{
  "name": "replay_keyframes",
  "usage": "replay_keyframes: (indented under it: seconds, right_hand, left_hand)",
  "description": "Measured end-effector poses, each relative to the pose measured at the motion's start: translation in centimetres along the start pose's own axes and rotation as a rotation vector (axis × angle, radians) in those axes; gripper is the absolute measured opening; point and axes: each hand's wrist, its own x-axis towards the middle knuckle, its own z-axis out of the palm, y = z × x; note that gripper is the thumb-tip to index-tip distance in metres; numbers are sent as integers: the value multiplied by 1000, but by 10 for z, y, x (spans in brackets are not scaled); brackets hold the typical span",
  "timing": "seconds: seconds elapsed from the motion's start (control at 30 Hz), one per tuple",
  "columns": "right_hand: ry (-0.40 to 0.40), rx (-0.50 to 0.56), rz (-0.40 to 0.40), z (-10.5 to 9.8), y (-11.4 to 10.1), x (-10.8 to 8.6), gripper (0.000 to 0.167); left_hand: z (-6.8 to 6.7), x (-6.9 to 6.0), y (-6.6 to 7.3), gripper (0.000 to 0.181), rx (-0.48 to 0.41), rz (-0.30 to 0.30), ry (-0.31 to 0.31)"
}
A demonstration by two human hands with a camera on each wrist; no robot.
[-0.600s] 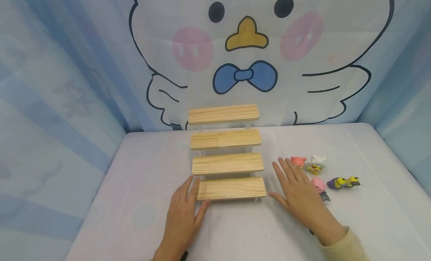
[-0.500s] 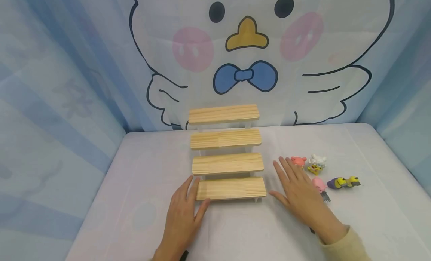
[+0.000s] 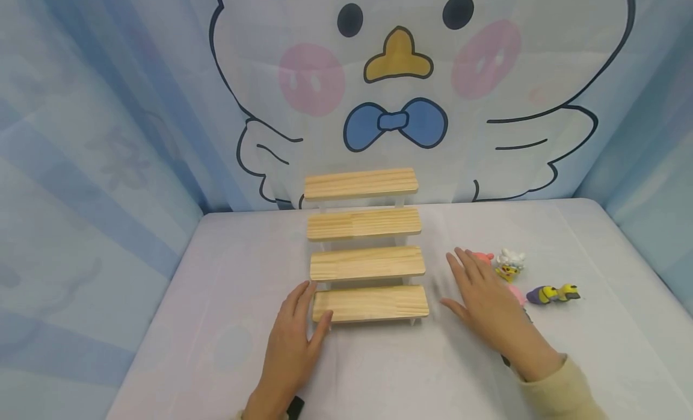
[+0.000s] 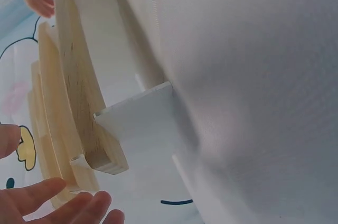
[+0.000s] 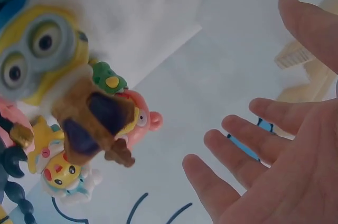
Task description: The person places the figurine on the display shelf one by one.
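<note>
A four-tier stepped wooden display stand (image 3: pixel 370 304) with white side supports is at the middle of the table. My left hand (image 3: pixel 289 342) is beside the left end of its lowest step, fingers extended; whether a fingertip touches the wood, I cannot tell. In the left wrist view the stand's end (image 4: pixel 108 158) lies just past those fingers. To the right of the stand hovers my right hand (image 3: pixel 489 305), fingers spread and holding nothing. It partly hides some small toy figurines. One, a goggled yellow figurine in brown (image 5: pixel 90 108), looms close in the right wrist view.
Behind the right hand sit a white-topped yellow figurine (image 3: pixel 509 265) and a pink figurine (image 3: pixel 517 295). Farther right lies a purple-and-yellow figurine pair (image 3: pixel 548 295). A printed curtain (image 3: pixel 395 122) hangs behind the white-covered table (image 3: pixel 233 257), with more fabric at both sides.
My left hand has shifted slightly left, its thumb drawing back from the lowest step. My right hand has moved a little right, away from the stand, covering more of the pink figurines.
</note>
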Motion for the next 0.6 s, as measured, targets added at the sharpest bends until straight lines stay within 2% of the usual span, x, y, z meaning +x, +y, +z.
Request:
replay_keyframes:
  seconds: [0.3,0.6]
  right_hand:
    - [-125,-18,111,-7,4,6,83]
    - [-124,-1,132,-11,11,11,81]
  left_hand:
    - [-1,3,-2,51,-69,-88,-2]
    - [-4,8,-2,44,-160,-142,20]
